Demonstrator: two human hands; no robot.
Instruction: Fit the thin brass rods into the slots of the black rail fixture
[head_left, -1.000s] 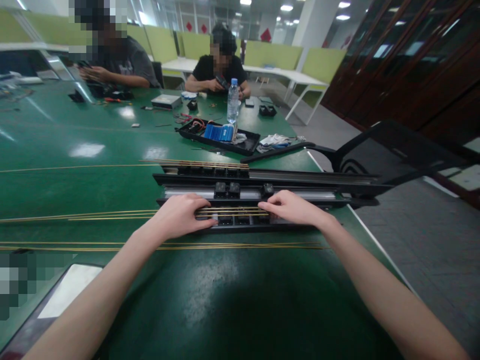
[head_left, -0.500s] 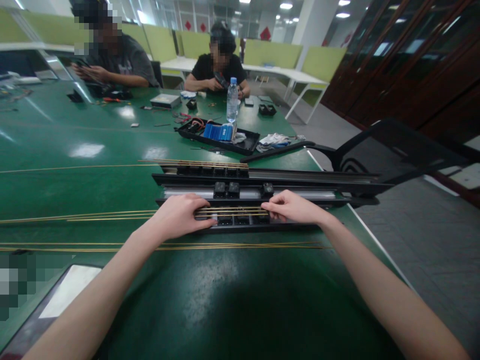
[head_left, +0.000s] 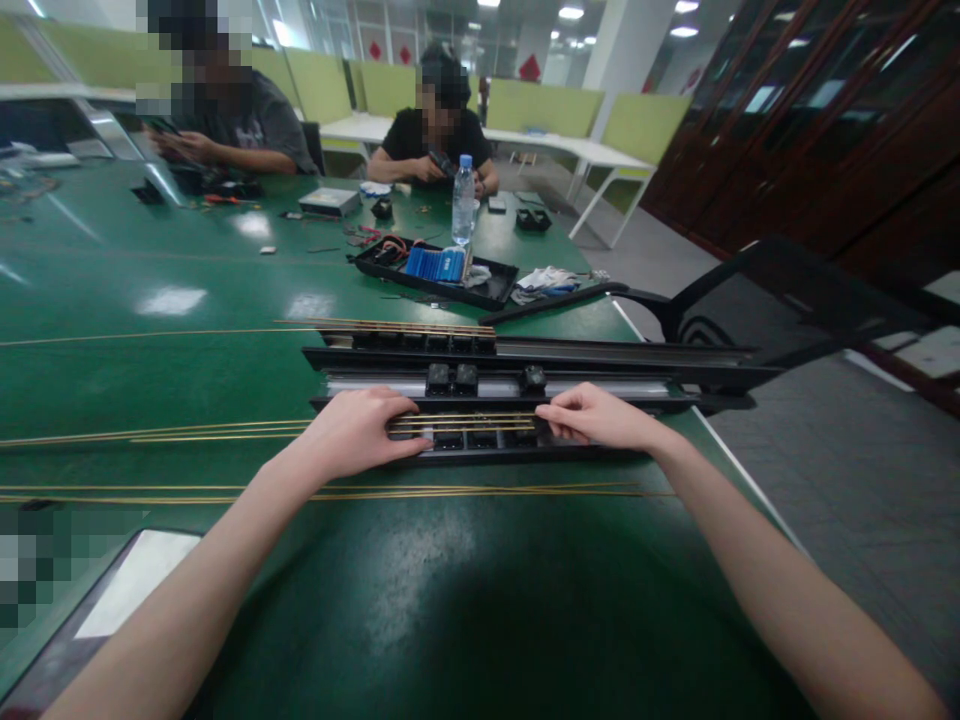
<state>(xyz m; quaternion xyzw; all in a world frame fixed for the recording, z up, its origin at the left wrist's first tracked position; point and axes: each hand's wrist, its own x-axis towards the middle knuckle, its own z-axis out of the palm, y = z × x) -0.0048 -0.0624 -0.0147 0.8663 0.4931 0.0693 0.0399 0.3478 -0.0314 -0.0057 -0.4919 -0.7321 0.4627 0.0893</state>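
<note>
My left hand [head_left: 360, 430] spans the near black rail [head_left: 495, 457], thumb on the close side and fingers on the far side. Thin brass rods [head_left: 465, 428] pass under that hand and lie lengthwise over a row of black blocks [head_left: 484, 440] in the rail. At the rods' right ends my right hand [head_left: 596, 415] is closed in a pinch, its fingertips beside the last block. What sits between those fingertips is hidden. Just behind, another rail [head_left: 360, 384] carries three separate black blocks [head_left: 466, 379].
A farther rail [head_left: 622, 352] holds more blocks and rods. Loose brass rods [head_left: 465, 491] lie nearer me. Behind are a black tray [head_left: 487, 290] with a blue part, gloves [head_left: 551, 283] and a water bottle [head_left: 463, 205]. A chair [head_left: 795, 290] stands right; two people sit opposite.
My right hand has slid slightly to the right, away from the rods' ends. My left hand stays in place on the rail.
</note>
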